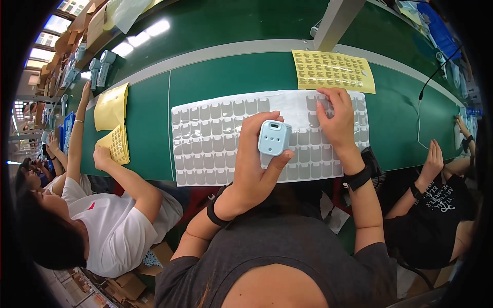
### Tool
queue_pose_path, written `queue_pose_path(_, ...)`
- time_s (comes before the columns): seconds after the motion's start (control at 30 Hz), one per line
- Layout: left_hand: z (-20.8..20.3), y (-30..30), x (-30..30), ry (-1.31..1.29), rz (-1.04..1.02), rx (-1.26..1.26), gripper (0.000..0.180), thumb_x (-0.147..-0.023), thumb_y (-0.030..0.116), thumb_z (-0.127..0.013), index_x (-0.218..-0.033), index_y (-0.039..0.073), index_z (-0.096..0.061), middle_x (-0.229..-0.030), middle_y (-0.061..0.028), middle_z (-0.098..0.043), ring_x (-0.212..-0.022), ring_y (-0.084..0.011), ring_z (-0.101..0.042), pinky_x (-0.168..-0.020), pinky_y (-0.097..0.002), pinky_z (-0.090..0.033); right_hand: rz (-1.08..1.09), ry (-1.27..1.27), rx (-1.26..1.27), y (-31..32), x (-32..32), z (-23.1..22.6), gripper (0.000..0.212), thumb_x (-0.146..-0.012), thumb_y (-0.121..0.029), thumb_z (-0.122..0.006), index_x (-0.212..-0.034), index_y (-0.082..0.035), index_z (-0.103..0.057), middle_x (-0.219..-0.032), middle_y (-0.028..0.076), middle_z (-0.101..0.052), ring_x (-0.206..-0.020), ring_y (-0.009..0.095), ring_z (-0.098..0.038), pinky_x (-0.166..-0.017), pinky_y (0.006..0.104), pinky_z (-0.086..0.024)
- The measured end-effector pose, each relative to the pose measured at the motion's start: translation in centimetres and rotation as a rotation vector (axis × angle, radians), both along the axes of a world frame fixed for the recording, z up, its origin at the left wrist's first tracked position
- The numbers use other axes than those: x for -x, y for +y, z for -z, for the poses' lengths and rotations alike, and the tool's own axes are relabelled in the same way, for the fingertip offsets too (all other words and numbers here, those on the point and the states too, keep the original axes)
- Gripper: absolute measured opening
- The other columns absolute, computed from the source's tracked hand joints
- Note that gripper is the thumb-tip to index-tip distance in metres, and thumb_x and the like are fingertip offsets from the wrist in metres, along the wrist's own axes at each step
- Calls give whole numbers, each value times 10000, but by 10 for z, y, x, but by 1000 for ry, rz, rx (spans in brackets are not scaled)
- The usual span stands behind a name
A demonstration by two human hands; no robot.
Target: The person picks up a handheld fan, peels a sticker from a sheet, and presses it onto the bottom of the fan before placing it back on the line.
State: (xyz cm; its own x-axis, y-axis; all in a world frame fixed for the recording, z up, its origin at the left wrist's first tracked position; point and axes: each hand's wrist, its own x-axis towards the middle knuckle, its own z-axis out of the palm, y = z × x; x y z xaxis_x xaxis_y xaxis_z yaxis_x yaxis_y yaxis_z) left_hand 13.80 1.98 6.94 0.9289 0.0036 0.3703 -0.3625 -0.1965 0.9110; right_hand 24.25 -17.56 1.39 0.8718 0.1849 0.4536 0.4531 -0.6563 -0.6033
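My left hand (pixel 257 159) is closed around a small light-blue plastic device (pixel 274 138) with rounded corners. Its upturned end shows a slot-like port and several small round holes. Below it lies a white backing sheet (pixel 287 102) with rows of grey rounded stickers (pixel 198 177); a bare white stretch shows in the top rows. Over the sheet's upper right part, my right hand (pixel 336 115) rests by the grey stickers. Its thumb and index finger are bent and apart, with a gap between the tips; some stickers are hidden under the hand.
A yellow label sheet (pixel 334 71) lies beyond the white one, near a metal post (pixel 336 25). On the left, a co-worker's hand (pixel 101 156) touches yellow sheets (pixel 111 108); light-blue handheld devices (pixel 105 66) stand farther off. A cable (pixel 419 118) and another person's hand (pixel 433 159) are right.
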Motion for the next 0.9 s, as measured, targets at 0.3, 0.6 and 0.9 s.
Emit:
queue_pose_path(0.3, 4, -6, -9, -125, 63, 52, 583, -785, 86, -721, -1273, 20, -408, -1168, -146, -500, -1052, -263, -516, -863, -360, -446, -51, 18, -66, 0, 1, -5, 98, -770, -14, -664, -859, -21, -625, -957, 77, -572, -860, 212, -567, -758, 301, -460)
queue_pose_path(0.6, 0, -10, -7, -169, 66, -65, 655, -784, 121, -719, -1305, -15, -345, -1155, -180, -463, -1054, -278, -471, -920, -378, -392, -177, 782, -823, -6, 35, -79, 119, -823, -29, -660, -921, -18, -595, -883, 23, -586, -810, 85, -554, -715, 218, -437)
queue_pose_path(0.9, 11, -17, -4, -290, 132, -81, 750, -863, 485, -585, -1325, -38, -310, -1190, -222, -420, -1069, -327, -438, -936, -417, -359, -362, 1007, -823, 6, 59, -140, 276, -780, 15, -702, -1006, -24, -549, -827, 25, -630, -776, 58, -585, -708, 195, -469)
